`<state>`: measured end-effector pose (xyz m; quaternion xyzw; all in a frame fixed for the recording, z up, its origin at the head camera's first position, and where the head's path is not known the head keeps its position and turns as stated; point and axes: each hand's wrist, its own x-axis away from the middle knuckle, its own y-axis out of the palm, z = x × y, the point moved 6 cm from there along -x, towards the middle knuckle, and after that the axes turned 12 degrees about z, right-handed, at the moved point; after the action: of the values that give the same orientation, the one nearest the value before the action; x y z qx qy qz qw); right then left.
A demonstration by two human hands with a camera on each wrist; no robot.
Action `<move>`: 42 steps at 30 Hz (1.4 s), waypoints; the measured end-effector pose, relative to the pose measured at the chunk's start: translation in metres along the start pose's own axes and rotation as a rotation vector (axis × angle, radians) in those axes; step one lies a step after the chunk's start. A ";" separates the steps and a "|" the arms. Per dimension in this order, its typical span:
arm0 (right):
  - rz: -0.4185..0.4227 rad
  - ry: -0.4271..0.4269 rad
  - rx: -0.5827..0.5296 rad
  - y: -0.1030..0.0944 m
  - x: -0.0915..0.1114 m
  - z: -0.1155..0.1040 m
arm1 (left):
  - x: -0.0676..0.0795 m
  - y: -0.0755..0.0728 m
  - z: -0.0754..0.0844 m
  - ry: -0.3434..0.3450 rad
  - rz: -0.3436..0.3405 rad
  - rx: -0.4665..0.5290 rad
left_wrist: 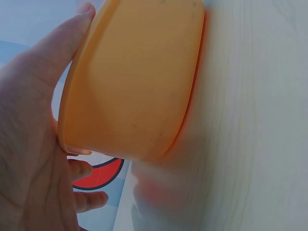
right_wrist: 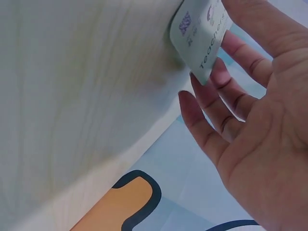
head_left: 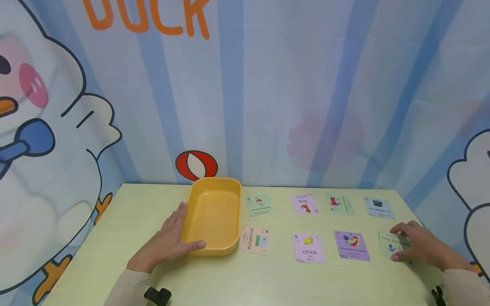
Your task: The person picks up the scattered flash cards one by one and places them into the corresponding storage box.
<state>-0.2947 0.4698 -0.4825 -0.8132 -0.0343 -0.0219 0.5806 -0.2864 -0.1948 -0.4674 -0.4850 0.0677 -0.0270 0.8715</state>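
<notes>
My left hand (head_left: 172, 238) lies against the left side of a yellow plastic tray (head_left: 231, 245), its fingers stretched along the wall and the thumb over the near rim. In the left wrist view the tray's outer wall (left_wrist: 139, 82) fills the middle, beside the thumb. At the right end of the table, my right hand (head_left: 423, 246) pinches a pale green Teachers' Day card (head_left: 388, 245) by its edges. The right wrist view shows this card (right_wrist: 197, 38) tilted between thumb and fingers, partly hidden by the thumb. A purple amusement park card (head_left: 352, 246) lies to its left.
Other picture cards lie in two rows: Lantern Festival (head_left: 259, 205), sunshine (head_left: 255, 240), dog (head_left: 304, 204), chick (head_left: 309, 248), a green card with a red picture (head_left: 340, 204), and blueberry (head_left: 379, 208). A striped cartoon backdrop (head_left: 268, 93) rises behind the table.
</notes>
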 end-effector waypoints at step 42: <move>0.033 0.069 -0.305 0.000 0.014 0.007 | -0.001 0.001 -0.001 0.008 -0.003 0.024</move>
<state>-0.2811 0.4769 -0.4841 -0.8911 0.0030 -0.0451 0.4515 -0.2875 -0.1954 -0.4685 -0.4747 0.0702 -0.0308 0.8768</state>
